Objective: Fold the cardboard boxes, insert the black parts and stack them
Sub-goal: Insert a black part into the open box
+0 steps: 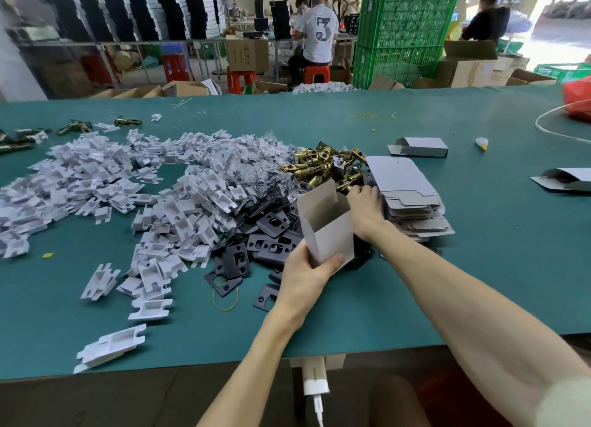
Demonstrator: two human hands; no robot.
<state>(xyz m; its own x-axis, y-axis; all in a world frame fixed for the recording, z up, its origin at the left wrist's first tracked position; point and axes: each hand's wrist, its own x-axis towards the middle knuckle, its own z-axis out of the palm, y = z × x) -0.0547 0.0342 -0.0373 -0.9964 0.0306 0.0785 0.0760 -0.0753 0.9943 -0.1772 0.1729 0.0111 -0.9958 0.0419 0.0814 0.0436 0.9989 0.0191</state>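
Note:
My left hand [303,274] grips the bottom of a small grey cardboard box [326,225], held upright above the table with its top flaps open. My right hand [366,207] reaches past the box, palm down, fingers among the brass latch parts [323,166] beside the stack of flat box blanks [412,203]; whether it holds one is hidden. Black metal plates [256,247] lie in a heap just left of the box. A folded box [419,147] lies on the table farther back.
A big pile of white paper inserts [128,183] covers the left of the green table [479,266]. Another box [566,179] lies at the right edge. A yellow rubber band [225,295] lies near the plates. People work at benches beyond the table.

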